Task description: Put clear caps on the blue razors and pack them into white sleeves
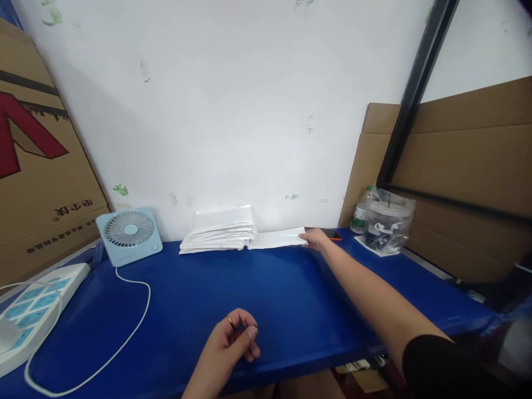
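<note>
At the back of the table, near the wall, my right hand (315,239) is closed on the right end of a flat white packet (276,238). The packet lies low on the table, its left end against a pile of similar white, shiny packets (220,228). Just behind my right hand, a dark phone (333,235) with an orange-red edge is partly covered. My left hand (236,335), wearing a gold ring, hovers over the front of the table with its fingers loosely curled. Nothing shows between those fingers.
The blue table (233,288) meets a white wall. On the left are a light-blue fan (129,235), its white cable (145,302), a power strip (39,307) and a cardboard box (37,183). A plastic bottle (361,213) and a bag-wrapped clear container (386,224) stand at right.
</note>
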A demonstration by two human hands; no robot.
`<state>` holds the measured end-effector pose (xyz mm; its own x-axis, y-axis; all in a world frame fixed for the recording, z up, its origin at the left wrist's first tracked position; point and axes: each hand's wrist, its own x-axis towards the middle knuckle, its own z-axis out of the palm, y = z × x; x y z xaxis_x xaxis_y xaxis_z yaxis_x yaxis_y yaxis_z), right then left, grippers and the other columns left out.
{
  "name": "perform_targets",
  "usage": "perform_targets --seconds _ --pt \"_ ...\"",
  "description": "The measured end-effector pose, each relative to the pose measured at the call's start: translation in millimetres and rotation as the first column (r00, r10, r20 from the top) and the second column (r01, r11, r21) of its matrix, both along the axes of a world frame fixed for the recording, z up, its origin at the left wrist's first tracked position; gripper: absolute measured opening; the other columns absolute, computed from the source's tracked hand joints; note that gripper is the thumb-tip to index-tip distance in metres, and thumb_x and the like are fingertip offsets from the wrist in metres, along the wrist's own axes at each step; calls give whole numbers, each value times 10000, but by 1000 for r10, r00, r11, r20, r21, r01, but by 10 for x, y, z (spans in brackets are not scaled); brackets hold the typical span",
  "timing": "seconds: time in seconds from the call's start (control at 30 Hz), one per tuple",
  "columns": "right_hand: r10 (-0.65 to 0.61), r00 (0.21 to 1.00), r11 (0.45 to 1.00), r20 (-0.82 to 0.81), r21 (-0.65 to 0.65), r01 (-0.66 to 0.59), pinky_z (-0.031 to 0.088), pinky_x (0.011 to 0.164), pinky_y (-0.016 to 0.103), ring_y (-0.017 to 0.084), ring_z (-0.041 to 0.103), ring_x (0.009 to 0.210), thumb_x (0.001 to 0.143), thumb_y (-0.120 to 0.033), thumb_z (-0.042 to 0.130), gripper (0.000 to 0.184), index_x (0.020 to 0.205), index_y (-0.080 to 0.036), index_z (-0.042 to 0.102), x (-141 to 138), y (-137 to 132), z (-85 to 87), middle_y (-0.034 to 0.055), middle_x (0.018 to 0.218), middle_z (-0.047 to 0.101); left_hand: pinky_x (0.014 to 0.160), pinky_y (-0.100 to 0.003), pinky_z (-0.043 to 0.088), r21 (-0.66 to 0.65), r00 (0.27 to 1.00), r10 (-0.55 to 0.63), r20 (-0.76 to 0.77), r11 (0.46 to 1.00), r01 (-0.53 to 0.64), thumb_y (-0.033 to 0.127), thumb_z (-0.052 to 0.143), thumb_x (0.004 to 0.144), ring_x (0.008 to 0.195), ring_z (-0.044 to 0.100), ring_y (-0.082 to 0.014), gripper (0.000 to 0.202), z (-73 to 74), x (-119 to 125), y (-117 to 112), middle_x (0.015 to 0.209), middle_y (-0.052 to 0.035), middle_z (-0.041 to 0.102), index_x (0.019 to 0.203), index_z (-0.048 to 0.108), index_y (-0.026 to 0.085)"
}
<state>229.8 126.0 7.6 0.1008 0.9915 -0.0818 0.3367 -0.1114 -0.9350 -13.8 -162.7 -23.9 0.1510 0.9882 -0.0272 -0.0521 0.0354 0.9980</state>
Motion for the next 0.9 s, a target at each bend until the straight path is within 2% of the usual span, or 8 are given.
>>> perform_targets --seconds 0.13,0.23,0.3,0.4,0.53,0.63,0.77,0.9 --pt "-17 986 997 167 83 3 509 655 320 291 630 857 519 -151 760 217 680 -104 623 -277 228 99 141 755 662 529 -206 403 -10 1000 -4 23 1000 4 497 612 747 534 534 -103 355 6 2 -13 579 -5 589 808 510 163" --pt "12 974 980 226 192 -56 455 800 295 275 566 1027 565 -201 732 222 752 -114 648 -562 323 220 158 960 651 531 -207 410 -21 999 18 43 1000 -17 504 623 734 535 543 -105 364 19 23 -32 561 7 558 793 513 163" --pt "63 971 963 230 242 -120 438 809 279 232 573 1004 659 -330 670 253 826 -140 655 -838 371 310 123 1007 649 528 -210 415 -22 997 28 67 999 -26 509 633 722 543 555 -109 369 14 34 -36 569 15 533 784 517 164" --pt "138 969 948 204 256 -189 451 695 277 201 611 838 738 -492 550 385 840 -133 646 -1305 428 436 108 913 665 524 -214 420 -19 997 30 76 999 -29 510 642 712 542 562 -114 370 -15 39 -31 573 18 518 776 517 167" --pt "162 966 926 201 308 -219 427 636 271 181 578 735 650 -410 647 294 745 -136 602 -1757 426 575 74 793 644 518 -211 410 -19 995 39 89 999 -37 510 646 709 531 551 -104 375 -49 36 -18 578 22 504 774 511 167" --pt "154 968 876 200 425 -227 405 675 254 153 540 763 679 -312 594 171 770 -171 560 -1890 338 659 26 834 611 522 -206 398 -24 993 42 112 999 -40 503 652 706 543 547 -101 376 -44 33 -10 595 21 509 791 509 166" --pt "135 958 778 255 572 -261 369 662 253 137 488 707 721 -229 488 65 778 -198 497 -1898 178 709 0 826 557 551 -206 394 -24 997 12 81 1000 -10 465 630 747 569 537 -98 334 -9 20 -3 599 9 543 809 512 159" --pt "116 955 755 272 601 -263 315 589 255 141 434 606 745 -205 444 32 770 -214 427 -1828 24 742 -28 664 473 577 -206 409 7 996 22 82 1000 -22 419 618 774 607 542 -92 280 4 -8 -3 682 2 557 836 531 160"
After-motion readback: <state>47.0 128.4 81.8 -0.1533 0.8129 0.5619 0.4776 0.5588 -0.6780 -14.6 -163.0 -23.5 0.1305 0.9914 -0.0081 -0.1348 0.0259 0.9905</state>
